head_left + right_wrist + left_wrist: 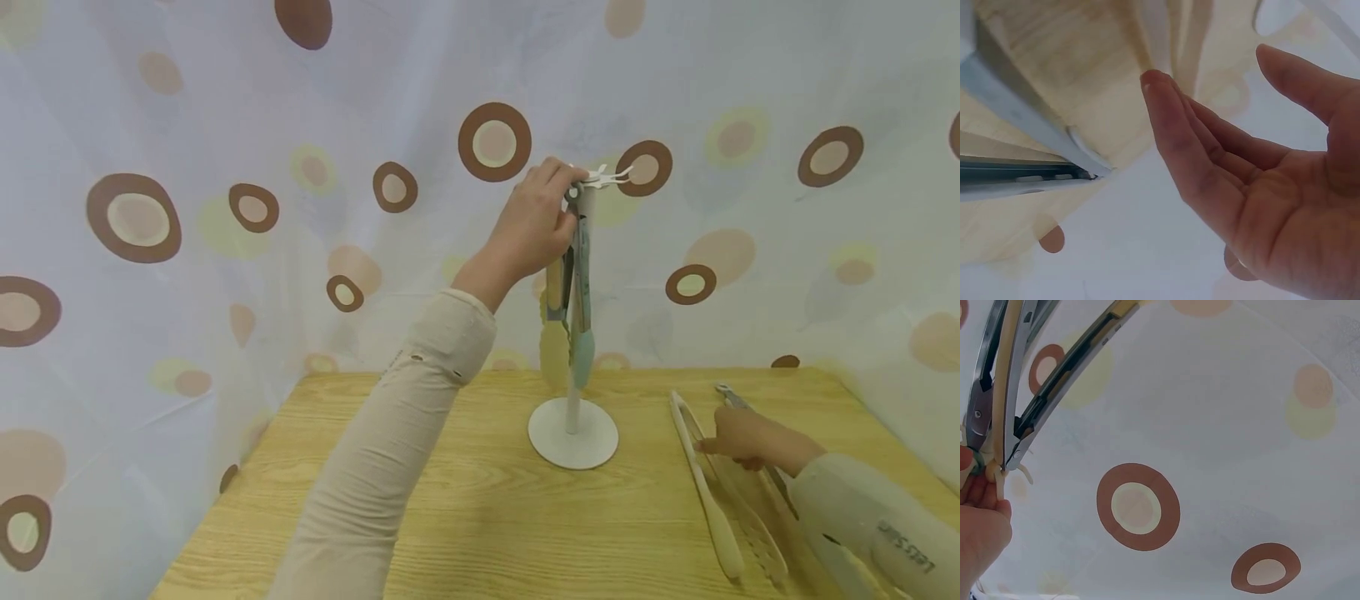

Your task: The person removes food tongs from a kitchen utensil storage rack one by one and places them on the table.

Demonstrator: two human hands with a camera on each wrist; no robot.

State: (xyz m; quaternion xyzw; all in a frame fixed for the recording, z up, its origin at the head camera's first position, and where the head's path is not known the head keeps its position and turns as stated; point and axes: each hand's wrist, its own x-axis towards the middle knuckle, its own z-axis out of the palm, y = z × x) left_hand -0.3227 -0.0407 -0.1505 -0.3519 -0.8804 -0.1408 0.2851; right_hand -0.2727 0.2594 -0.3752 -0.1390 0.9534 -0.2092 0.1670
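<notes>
- the left hand [536, 221] is at the top of a white stand [547, 433], its fingers curled in about the upper ends of the hanging tongs [586, 283]; which piece it pinches cannot be told.
- those tongs hang just below that hand, alongside the pole, heads down: one head is yellow, another pale blue-green.
- white hooks [617, 177] stick out at the stand's top, just right of the left hand's fingertips.
- the right hand [753, 442] is released, low on the right; the right wrist view shows the palm with the thumb apart from bent, relaxed fingers, grasping nothing.
- pale tongs [718, 533] lie spread on the wooden table [465, 508], near the right hand and mostly to its left in the head view.
- metal tongs [733, 398] lie beside them, partly hidden by the right hand and sleeve [862, 508].
- a curtain [420, 83] with brown rings hangs behind.
</notes>
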